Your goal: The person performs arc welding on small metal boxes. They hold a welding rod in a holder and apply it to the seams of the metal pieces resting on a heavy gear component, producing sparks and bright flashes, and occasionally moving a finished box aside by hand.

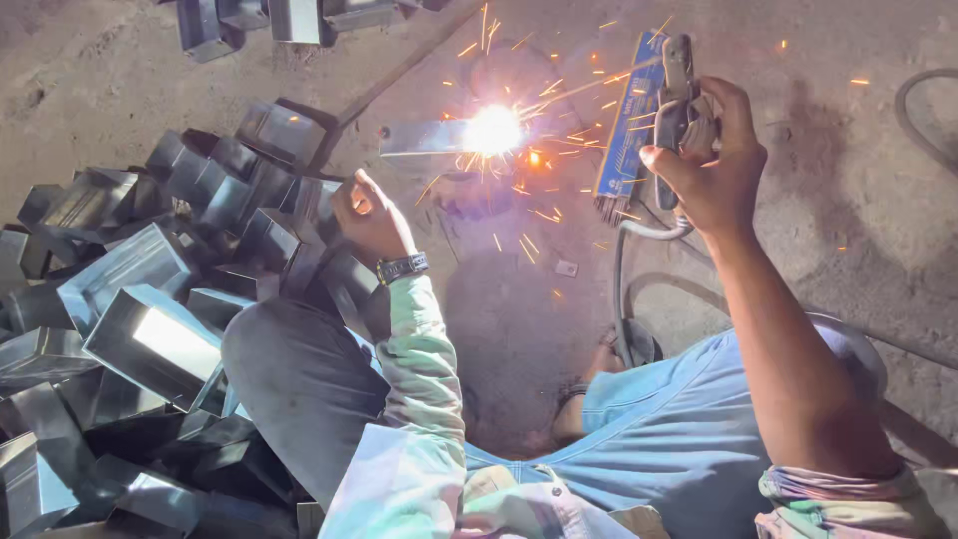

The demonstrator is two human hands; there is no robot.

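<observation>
Standing right by this person squatting on the dirt floor, and it's bright: the right hand is wrapped tight around an electrode holder, with a blue packet of welding rods pinned against it in the same fist. The arc is burning at the end of a flat metal piece lying on the ground between the hands, sparks flying everywhere. The left hand, watch on the wrist, is curled shut near the pile, but I can't tell if it's actually pinching anything. That piece looks like stiff, thin sheet steel, probably light but sharp-edged and hot near the weld, so I'd grab the far cool end. The heap of square metal boxes crowds the whole left side; open room is to the right, apart from the cable looping there.
</observation>
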